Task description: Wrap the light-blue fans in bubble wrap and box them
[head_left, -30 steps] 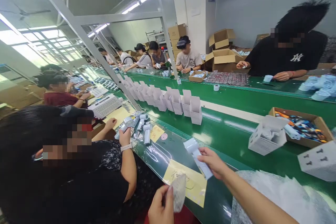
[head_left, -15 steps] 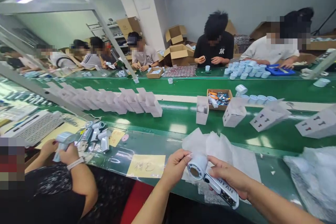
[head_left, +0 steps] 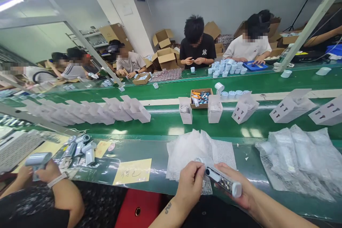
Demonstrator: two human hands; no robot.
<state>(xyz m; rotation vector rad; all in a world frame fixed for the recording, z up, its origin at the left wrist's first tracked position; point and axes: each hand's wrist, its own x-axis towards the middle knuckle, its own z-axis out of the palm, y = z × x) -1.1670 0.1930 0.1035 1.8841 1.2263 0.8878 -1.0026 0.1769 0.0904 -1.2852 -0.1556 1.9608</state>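
Between my hands is a light blue handheld fan [head_left: 223, 181], its handle tilted down to the right with the end toward me. My right hand [head_left: 244, 187] is closed round the handle from the right. At the fan's head end, the bent fingers of my left hand [head_left: 191, 180] pinch it; they hide most of the head. Clear bubble-wrap bags [head_left: 184, 149] lie on the bench just beyond and under my hands. To the right, several wrapped fans [head_left: 288, 153] are piled in bubble wrap. A yellow paper label [head_left: 132, 171] with handwriting lies left of my left hand.
White open boxes [head_left: 215, 108] stand along the green conveyor [head_left: 160, 115], some holding wrapped items. A carton of tools [head_left: 201, 96] sits behind them. At left, a co-worker's hands [head_left: 48, 171] hold another fan near a pile of fans [head_left: 82, 148]. Others sit opposite.
The fan has turned so its handle end points toward me and its head is mostly hidden. My view has swung right, showing more of the wrapped pile.
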